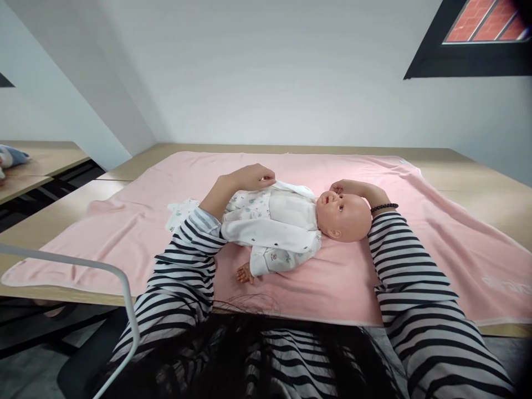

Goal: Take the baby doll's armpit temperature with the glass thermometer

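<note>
A baby doll [344,217] lies on its back on a pink blanket [344,288], head to the right. It wears a white printed romper [266,231] whose front is open over the pale cloth torso. My left hand [251,177] pinches the far edge of the romper's front, near the doll's middle. Beyond the doll's head and shoulder is my right hand [349,187], its fingers bent and partly hidden behind the head; whether they hold anything is unclear. The doll's near arm is in its sleeve, with the small hand [245,274] resting on the blanket.
The blanket covers most of a wooden table [461,172] that stands against a white wall [282,72]. At the left is another table [45,158] with a blue and white item [13,156]. A grey metal bar [95,263] curves through the lower left, near a dark chair [89,352].
</note>
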Available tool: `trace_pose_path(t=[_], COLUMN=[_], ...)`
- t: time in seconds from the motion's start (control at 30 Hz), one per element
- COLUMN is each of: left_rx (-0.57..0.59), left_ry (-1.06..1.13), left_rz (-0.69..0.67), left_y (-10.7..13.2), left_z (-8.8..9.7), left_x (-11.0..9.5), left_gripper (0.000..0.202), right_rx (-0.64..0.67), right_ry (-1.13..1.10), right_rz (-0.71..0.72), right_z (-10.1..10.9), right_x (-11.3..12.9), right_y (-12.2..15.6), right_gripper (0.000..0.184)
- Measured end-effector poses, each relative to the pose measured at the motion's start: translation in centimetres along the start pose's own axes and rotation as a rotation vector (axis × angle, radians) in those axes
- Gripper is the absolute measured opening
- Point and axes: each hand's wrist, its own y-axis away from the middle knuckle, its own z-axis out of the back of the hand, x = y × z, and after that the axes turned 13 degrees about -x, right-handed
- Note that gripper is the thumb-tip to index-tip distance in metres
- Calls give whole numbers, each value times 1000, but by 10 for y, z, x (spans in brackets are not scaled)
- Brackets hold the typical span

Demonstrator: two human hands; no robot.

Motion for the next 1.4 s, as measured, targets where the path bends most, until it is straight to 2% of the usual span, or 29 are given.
trace_pose_path(t=[0.1,0.2,0.3,0.4,0.47,0.53,0.6,0.63,0.7,0.83,1.0,1.2,1.3,1.4], left_rx=[-36,-59,-73,-96,-111,-127,-135,-136,-132,-126,-122,-121,-148,-196], left_ry=[-18,-21,-36,-56,-64,-76,-87,-91,-94,-105,-94,29,199,193], left_rz=[1,-4,-13,-33,-34,-29,-27,-28,-27,-5,-23,-45,119,294], left_y=[0,0,-1,-1,-2,-2,-2,-2,-2,-3,-3,-2,-3,-2], left_z=[0,1,0,-2,-3,-4,-4,-4,-3,-3,-1,-1,-8,-19], left_x=[-3,-3,-2,0,1,2,1,1,0,0,-1,3,13,28], left_gripper=[37,36,34,32,32,31,31,32,32,32,32,27,33,43], right_rx=[18,-25,-141,-341,-494,-621,-681,-668,-577,-486,-464,-368,-330,-304], right_ry=[-7,-17,-45,-126,-188,-275,-440,-513,-494,-162,180,319,411,429], right_rz=[-36,-63,-84,-71,-44,26,177,256,340,376,392,337,361,389], right_z=[1,1,3,16,31,46,59,63,64,50,27,13,4,-6], right_x=[1,-2,-10,-14,-5,15,43,58,85,118,128,137,136,129], right_y=[3,1,-6,-10,-4,10,29,38,54,62,52,48,42,32], right_gripper=[11,9,11,15,16,18,15,13,12,11,20,24,29,29])
